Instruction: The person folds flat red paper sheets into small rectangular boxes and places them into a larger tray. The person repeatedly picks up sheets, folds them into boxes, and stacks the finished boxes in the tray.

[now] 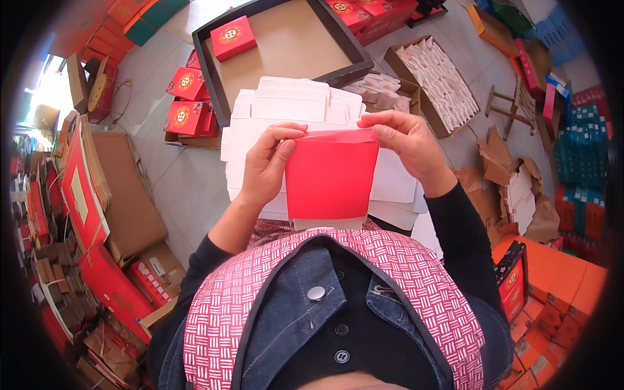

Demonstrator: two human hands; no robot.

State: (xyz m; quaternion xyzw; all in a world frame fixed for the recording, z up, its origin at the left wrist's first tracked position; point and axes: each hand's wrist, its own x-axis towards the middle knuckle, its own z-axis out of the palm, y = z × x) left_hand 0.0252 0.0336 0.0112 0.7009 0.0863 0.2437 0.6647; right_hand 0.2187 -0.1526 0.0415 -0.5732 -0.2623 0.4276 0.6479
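A red cardboard box (333,181) stands upright between my hands, in front of my patterned apron (214,297). My left hand (269,163) holds it by the far left corner, with the thumb near the top edge. At the far right corner, my right hand (408,145) pinches the box's raised red flap (336,135) between thumb and fingers. A pale flap (327,224) sticks out at the box's near end. Under and behind the box lies a pile of flat white carton blanks (291,103). The inside of the box is hidden from me.
Beyond the pile, a dark-rimmed tray (287,48) holds one finished-looking red box (233,39). More red boxes (187,117) are stacked left of it. Cartons of white packets (438,83) lie at the right, near a small wooden stool (512,107). Orange boxes (560,273) crowd my right side.
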